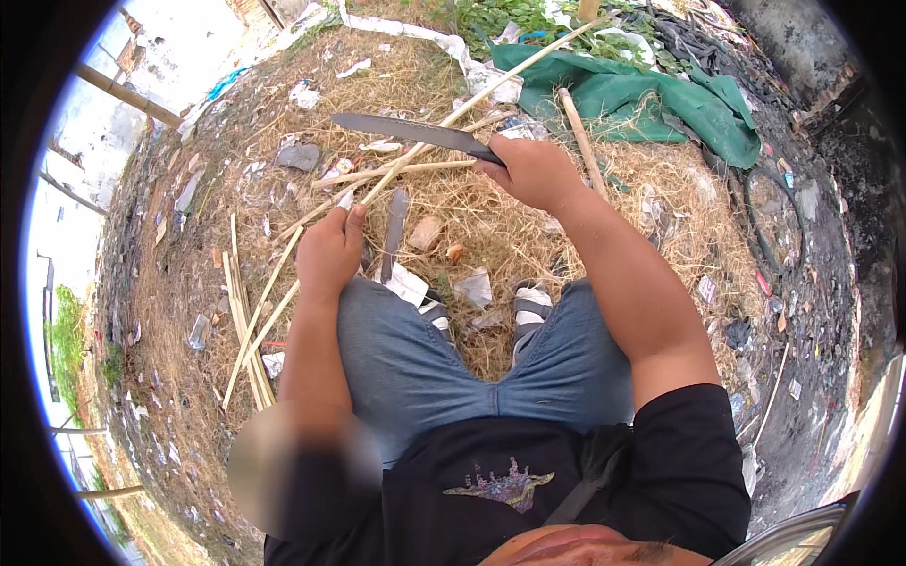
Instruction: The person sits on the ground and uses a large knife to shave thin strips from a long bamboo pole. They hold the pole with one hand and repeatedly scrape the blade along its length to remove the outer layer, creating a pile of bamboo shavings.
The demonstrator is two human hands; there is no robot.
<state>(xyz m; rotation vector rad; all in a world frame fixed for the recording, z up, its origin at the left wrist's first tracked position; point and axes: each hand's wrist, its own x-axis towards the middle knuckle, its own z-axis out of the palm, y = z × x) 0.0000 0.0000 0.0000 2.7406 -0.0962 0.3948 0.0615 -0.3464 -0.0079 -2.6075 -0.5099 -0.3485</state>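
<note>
My right hand [530, 172] is closed round the black handle of a large knife [406, 127]. The blade points left and lies across, or just above, a long pale bamboo strip [514, 77]; I cannot tell whether they touch. My left hand [330, 247] is closed on that bamboo strip, which runs from it to the far right. Other bamboo strips [425, 168] cross it just beyond my left hand, on the dry grass. Between my knees and the strips lies a second blade [394, 231], its lower end beside a piece of white paper [404, 283].
More bamboo strips [242, 321] lie in a bundle to the left. A green sheet [651, 99] is crumpled at the far right, near a thick stick [582, 141]. Stones [298, 157] and litter dot the straw-covered ground. A dark hose loop [800, 226] lies at the right.
</note>
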